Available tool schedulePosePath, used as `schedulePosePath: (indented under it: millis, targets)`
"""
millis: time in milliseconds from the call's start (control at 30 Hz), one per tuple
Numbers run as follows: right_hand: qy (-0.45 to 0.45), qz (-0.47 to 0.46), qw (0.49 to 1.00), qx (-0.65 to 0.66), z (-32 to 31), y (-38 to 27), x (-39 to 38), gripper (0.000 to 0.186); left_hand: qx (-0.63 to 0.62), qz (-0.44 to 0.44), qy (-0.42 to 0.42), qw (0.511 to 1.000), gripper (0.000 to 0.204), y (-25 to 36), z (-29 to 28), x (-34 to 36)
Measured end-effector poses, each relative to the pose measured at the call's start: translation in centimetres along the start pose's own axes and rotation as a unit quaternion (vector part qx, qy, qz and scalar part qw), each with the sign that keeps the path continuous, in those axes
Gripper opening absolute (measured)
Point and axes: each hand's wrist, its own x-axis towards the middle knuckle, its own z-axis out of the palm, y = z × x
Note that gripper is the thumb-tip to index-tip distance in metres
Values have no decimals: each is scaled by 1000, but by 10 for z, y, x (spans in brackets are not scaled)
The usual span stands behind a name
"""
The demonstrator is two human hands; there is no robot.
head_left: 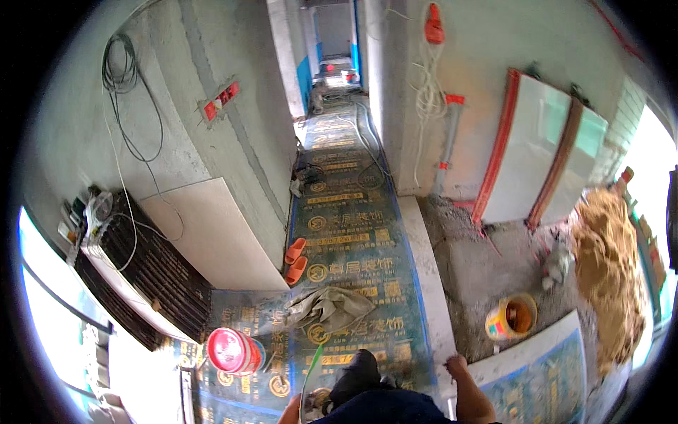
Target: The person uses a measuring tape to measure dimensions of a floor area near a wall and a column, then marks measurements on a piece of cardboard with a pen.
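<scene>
My right hand is out in front of me, right of my body, over the pale stone strip. Its fingers look curled in, and nothing shows in them. Only a sliver of my left hand appears at the lower edge; its fingers are hidden. Close beside it rises a thin curved strip with a green end, and I cannot tell whether the hand holds it. My dark-clad knee shows between the hands. Ahead on the left stands a red and white bucket, and a crumpled grey cloth sack lies on the floor covering.
Orange slippers lie by the left wall, near a leaning board and stacked dark ribbed panels. On the right are a yellow bucket, a sand heap and leaning glossy slabs. A hose runs along the corridor.
</scene>
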Motion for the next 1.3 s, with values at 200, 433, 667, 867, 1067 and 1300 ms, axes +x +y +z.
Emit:
schedulePosePath:
  millis: [200,433,667,867,1067,1300]
  targets:
    - [66,21,899,432,-195,-208,167,17,-132,-98,84,983,46,72,-14,50]
    - [-84,187,935,290,-201,-207,306,43,-110,22,182,977,50,299,-28,181]
    - [-96,358,834,410,-209,-116,361,40,225,277,97,929,46,685,37,282]
    - [-143,331,885,296,-292,-184,516,33,208,274,35,939,47,871,84,324]
    - [-140,-20,951,-276,-470,-311,789,27,124,63,47,989,49,904,63,404]
    - [124,-48,975,178,-680,-640,999,46,-111,-92,151,978,52,955,17,437]
